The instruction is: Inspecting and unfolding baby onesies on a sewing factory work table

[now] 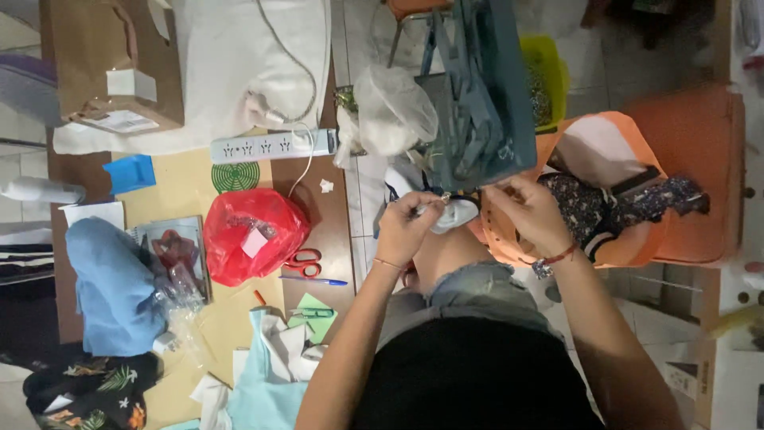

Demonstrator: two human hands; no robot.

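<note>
My left hand (407,227) is closed around a thin pale tool, its tip pointing at a small shiny metal piece (446,196) on the lower edge of a dark teal bag (485,95). My right hand (529,209), a red string at its wrist, pinches the bag's edge just right of that piece. A white cloth (450,213) lies under both hands, over my knee. The two hands are almost touching.
At left, a table (322,215) holds a red plastic bag (251,235), red-handled scissors (304,261), a blue pen (314,280), a white power strip (274,146), a brown box (111,64) and blue cloth (111,287). An orange bag (637,231) with dark floral fabric (613,205) sits at right.
</note>
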